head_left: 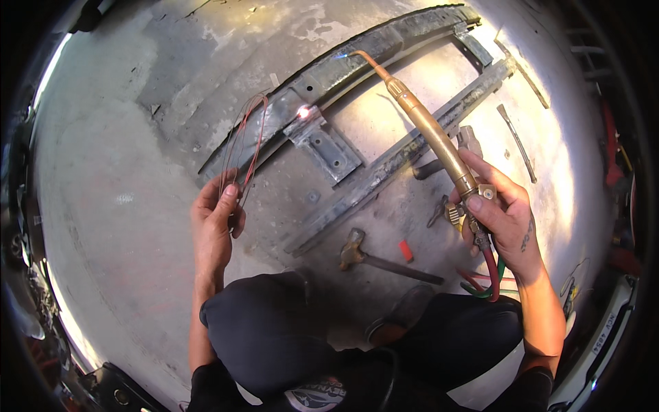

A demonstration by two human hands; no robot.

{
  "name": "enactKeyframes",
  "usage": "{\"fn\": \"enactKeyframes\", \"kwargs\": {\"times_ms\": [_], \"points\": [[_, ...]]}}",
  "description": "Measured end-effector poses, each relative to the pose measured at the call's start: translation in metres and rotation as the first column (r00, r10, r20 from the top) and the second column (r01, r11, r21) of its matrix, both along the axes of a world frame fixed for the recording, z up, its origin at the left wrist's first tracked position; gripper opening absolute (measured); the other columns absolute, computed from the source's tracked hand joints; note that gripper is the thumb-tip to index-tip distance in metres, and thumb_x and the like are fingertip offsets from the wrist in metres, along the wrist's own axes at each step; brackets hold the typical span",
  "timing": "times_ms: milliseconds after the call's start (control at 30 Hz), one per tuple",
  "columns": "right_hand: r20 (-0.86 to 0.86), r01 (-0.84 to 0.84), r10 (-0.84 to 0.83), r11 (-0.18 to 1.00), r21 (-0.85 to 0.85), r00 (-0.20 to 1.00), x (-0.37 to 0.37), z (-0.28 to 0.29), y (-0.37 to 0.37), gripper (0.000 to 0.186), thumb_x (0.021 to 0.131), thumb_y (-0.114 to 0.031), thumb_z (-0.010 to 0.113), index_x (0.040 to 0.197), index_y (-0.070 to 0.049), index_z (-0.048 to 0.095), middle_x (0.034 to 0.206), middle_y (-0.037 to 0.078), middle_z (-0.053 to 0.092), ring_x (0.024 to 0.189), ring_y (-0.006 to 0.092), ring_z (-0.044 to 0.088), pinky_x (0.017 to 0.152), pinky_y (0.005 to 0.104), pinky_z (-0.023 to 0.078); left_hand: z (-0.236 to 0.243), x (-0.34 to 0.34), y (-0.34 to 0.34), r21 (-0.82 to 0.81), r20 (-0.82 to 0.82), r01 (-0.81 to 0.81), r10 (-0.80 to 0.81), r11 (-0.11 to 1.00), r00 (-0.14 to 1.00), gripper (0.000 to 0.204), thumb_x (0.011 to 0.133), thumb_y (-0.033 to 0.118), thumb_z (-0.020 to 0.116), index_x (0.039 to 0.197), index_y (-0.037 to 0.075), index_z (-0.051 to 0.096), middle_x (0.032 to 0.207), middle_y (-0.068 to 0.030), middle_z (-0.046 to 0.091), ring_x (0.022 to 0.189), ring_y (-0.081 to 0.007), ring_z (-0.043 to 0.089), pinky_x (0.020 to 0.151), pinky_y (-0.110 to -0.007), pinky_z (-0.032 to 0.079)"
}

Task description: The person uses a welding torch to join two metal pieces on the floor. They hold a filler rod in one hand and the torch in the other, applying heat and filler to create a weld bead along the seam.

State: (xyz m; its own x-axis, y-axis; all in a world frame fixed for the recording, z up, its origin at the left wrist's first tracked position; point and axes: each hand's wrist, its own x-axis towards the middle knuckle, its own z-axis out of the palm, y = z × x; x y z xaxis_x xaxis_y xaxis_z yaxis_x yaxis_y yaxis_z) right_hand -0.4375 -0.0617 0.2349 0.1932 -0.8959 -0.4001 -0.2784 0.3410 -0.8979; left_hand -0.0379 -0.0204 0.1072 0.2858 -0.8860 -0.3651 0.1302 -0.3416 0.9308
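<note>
My right hand (pixel 506 220) is wrapped round a brass gas welding torch (pixel 439 141). Its bent copper tip, with a small blue flame, is over the far part of a curved grey steel beam (pixel 374 49). Red and green hoses (pixel 491 271) run from the torch's lower end. Between the thumb and fingers of my left hand (pixel 218 211) is a looped bundle of thin copper-coloured wire (pixel 263 120), rising above the near end of the beam. A spot on the beam glows white-orange where a flat bracket with holes (pixel 331 152) meets it.
A long straight steel bar (pixel 364 192) lies alongside the beam. Nearer me are a hammer (pixel 353 253) and a small red piece (pixel 406 251). On the right lie a chisel-like tool (pixel 516 141) and a thin flat bar (pixel 525 74). My knees frame the near side.
</note>
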Motion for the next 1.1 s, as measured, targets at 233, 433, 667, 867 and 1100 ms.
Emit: {"fn": "enactKeyframes", "kwargs": {"times_ms": [233,433,667,867,1100], "points": [[0.403,-0.021,-0.026,0.994,0.11,0.915,-0.029,-0.015,0.0,0.063,0.099,-0.012,0.069,0.156,0.001,0.046,0.109,0.012,0.066,0.064,0.0136,0.065,0.053,0.0267,0.052,0.097,-0.026,0.008,-0.149,0.233,-0.086,0.12,0.985,0.965,0.047,0.102,0.014,0.07,0.143,-0.006,0.059,0.106,-0.0075,0.068,0.064,-0.0095,0.055,0.048,-0.024,0.038],[0.415,-0.2,0.149,0.976,0.082,0.898,-0.034,-0.046,-0.042,0.067,0.1,-0.016,0.069,0.159,0.002,0.041,0.09,0.005,0.07,0.058,0.0091,0.062,0.05,0.0261,0.052,0.177,-0.052,0.019,-0.213,0.49,-0.048,0.149,0.976,0.859,0.04,0.104,0.018,0.068,0.136,-0.006,0.064,0.104,-0.0138,0.073,0.065,-0.0094,0.056,0.053,-0.024,0.042],[0.425,-0.166,0.155,0.986,-0.012,0.892,-0.037,-0.041,-0.05,0.071,0.101,-0.021,0.071,0.161,0.001,0.039,0.089,0.004,0.071,0.058,0.0089,0.062,0.05,0.0254,0.053,0.227,-0.067,-0.021,-0.202,0.477,0.007,0.092,0.979,0.874,0.036,0.103,0.018,0.07,0.13,-0.005,0.067,0.103,-0.0146,0.073,0.07,-0.0114,0.061,0.058,-0.025,0.047],[0.307,-0.045,0.047,0.999,-0.012,0.951,-0.008,-0.01,-0.037,0.065,0.1,-0.019,0.07,0.157,0.0,0.047,0.085,0.001,0.065,0.059,0.0081,0.059,0.051,0.0237,0.051,0.141,-0.002,-0.066,-0.173,0.209,0.08,-0.042,0.982,0.977,0.032,0.103,0.018,0.07,0.127,-0.003,0.066,0.095,-0.0107,0.071,0.084,-0.013,0.065,0.071,-0.028,0.053],[0.083,0.167,-0.152,0.962,-0.215,0.985,0.047,0.029,0.007,0.056,0.098,-0.012,0.07,0.151,0.002,0.054,0.083,0.003,0.065,0.062,0.0085,0.061,0.053,0.0246,0.05,0.055,0.04,-0.162,-0.329,-0.176,0.182,-0.249,0.927,0.952,0.031,0.109,0.021,0.062,0.124,-0.006,0.062,0.083,-0.0067,0.068,0.087,-0.0219,0.069,0.089,-0.039,0.059]]}}
